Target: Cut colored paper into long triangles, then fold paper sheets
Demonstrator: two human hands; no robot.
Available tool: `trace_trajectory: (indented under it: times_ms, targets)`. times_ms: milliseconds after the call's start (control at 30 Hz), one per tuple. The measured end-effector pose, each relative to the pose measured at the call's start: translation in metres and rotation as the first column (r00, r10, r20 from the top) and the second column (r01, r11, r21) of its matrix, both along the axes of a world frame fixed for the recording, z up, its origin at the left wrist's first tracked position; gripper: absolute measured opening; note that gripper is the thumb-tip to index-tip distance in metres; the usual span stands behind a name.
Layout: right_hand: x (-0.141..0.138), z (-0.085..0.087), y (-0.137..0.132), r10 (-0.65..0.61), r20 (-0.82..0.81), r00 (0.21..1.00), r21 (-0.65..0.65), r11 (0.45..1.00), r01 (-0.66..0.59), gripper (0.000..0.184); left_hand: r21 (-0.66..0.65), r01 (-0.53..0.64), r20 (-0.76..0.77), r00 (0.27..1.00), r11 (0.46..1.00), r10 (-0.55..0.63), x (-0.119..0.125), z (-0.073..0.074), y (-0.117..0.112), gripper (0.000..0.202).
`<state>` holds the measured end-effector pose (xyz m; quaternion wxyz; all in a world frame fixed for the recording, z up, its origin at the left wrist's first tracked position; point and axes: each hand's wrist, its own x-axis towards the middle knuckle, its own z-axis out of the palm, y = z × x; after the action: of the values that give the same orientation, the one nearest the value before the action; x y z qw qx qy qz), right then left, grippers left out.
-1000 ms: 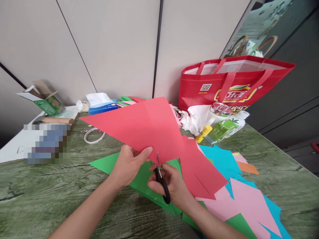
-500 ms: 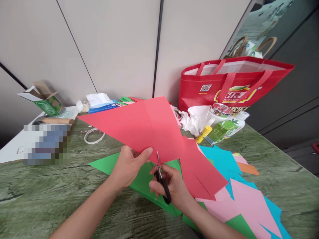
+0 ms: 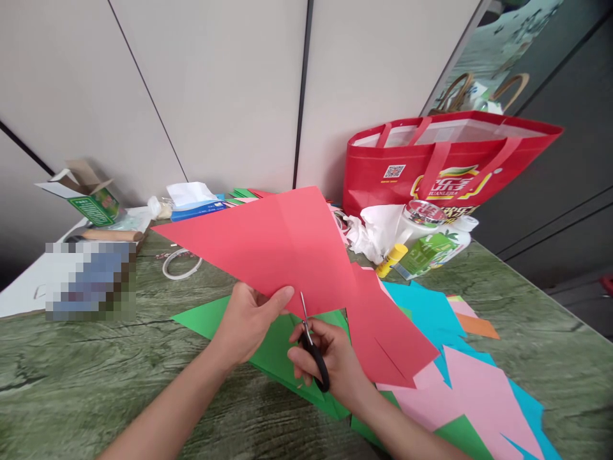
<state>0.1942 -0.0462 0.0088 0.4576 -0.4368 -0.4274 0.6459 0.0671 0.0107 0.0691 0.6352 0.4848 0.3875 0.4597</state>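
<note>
A large folded red paper sheet [image 3: 272, 246] is held up over the green table [image 3: 71, 377]. My left hand [image 3: 249, 319] pinches its lower edge, thumb on top. My right hand [image 3: 330, 361] grips black-handled scissors [image 3: 311, 348] whose blades point up into the paper's lower edge, just right of my left thumb. A part of the red paper hangs down to the right over other sheets.
Green, blue, pink and orange paper sheets [image 3: 431, 319] lie on the table below and to the right. A red shopping bag [image 3: 445, 160], a glue stick [image 3: 390, 260], a bottle [image 3: 431, 246], crumpled tissue, a tape ring [image 3: 179, 263] and a small carton [image 3: 90, 195] stand behind.
The scissors have crept slightly upward into the paper's edge. Both hands and the sheet stay almost where they were.
</note>
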Motion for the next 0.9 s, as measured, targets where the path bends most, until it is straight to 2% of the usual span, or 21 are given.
trace_trajectory:
  times_ms: [100, 167, 300, 533, 700, 900]
  targets:
    - [0.000, 0.003, 0.001, -0.012, 0.012, 1.000, -0.008, 1.000, 0.012, 0.029, -0.008, 0.002, 0.139, 0.990, 1.000, 0.000, 0.000, 0.008, 0.002, 0.020]
    - [-0.001, 0.005, 0.001, -0.020, 0.024, 1.000, -0.014, 1.000, 0.021, 0.030, -0.025, -0.044, 0.190, 0.981, 0.999, 0.048, -0.003, 0.013, 0.004, 0.024]
    - [-0.001, 0.005, 0.002, -0.026, 0.033, 0.999, -0.015, 1.000, 0.026, 0.031, -0.026, -0.133, 0.089, 0.987, 0.991, 0.134, -0.011, 0.017, 0.010, 0.033]
    - [0.002, 0.009, 0.003, -0.042, -0.004, 0.999, 0.054, 0.998, 0.042, 0.034, 0.032, -0.100, -0.034, 0.994, 0.994, 0.101, -0.009, 0.008, 0.008, 0.032]
    - [0.001, 0.014, 0.004, -0.059, -0.003, 0.998, 0.055, 0.997, 0.059, 0.034, 0.034, -0.083, 0.023, 0.996, 0.996, 0.083, -0.005, 0.008, 0.006, 0.034]
    - [0.001, 0.013, 0.005, -0.085, 0.058, 0.995, 0.065, 0.995, 0.081, 0.033, 0.057, -0.119, 0.055, 0.992, 0.991, 0.116, -0.004, 0.005, 0.008, 0.035]
